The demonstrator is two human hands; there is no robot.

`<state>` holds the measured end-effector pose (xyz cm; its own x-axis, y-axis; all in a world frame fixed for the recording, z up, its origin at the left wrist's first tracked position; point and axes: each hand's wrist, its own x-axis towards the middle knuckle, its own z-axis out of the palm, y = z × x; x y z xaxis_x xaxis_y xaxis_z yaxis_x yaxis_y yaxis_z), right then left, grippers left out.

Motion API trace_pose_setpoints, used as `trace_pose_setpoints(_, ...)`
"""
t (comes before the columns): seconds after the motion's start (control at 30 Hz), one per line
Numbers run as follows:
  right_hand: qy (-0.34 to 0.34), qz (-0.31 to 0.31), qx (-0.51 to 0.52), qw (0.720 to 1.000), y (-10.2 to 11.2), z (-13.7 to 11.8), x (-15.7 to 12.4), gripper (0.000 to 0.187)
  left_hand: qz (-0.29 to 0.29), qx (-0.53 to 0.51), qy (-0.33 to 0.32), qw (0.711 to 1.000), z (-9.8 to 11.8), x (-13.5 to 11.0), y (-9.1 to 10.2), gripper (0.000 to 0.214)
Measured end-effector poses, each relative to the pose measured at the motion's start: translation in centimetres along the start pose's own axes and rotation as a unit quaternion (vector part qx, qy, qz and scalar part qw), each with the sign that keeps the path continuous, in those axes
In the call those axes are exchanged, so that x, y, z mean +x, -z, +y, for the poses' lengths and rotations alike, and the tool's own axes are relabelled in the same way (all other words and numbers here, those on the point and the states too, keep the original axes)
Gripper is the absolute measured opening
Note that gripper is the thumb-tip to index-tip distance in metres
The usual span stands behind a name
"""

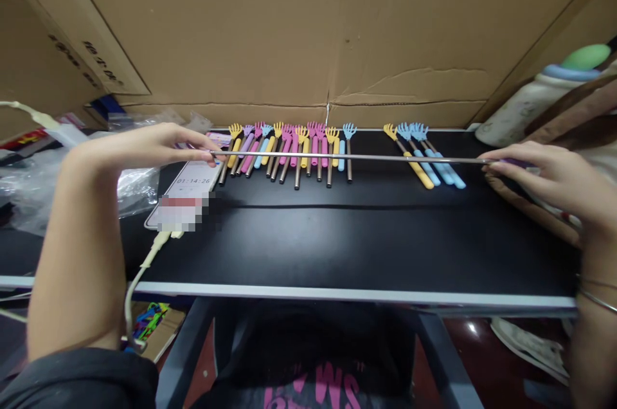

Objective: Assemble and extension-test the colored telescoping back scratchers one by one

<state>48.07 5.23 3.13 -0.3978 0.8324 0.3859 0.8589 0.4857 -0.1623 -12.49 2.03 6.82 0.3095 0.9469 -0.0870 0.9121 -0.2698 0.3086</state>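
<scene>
The thin rod point(366, 157) runs straight from side to side, held up over the black table point(299, 248). It sits between both hands, so neither is nearer. The left hand point(176, 144) pinches one end, and the right hand point(540, 171) grips the other. Little rakes point(315, 146) lie on the table, claws away from the person.

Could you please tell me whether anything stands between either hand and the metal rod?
Nothing visible does: the left hand and right hand hold the metal rod toward opposite ends; the claw-headed sticks appear behind it, not over it.
</scene>
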Motion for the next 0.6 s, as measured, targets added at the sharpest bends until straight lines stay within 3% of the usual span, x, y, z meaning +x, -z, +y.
trace_pose_setpoints(0.1,0.01,0.006,-0.018,1.0,0.1,0.6,0.0,0.036,-0.035,-0.011,0.034,0.999,-0.4,-0.1,0.5,0.058)
trace_pose_setpoints(0.37,-0.006,0.046,-0.06,0.997,0.6,1.9,-0.7,0.036,-0.013,-0.014,0.041,0.999,-1.6,-0.5,1.0,0.053)
trace_pose_setpoints(0.6,-0.012,0.07,-0.084,0.994,0.1,1.5,-0.8,0.039,0.026,-0.023,0.022,0.999,-0.9,-0.1,0.4,0.054)
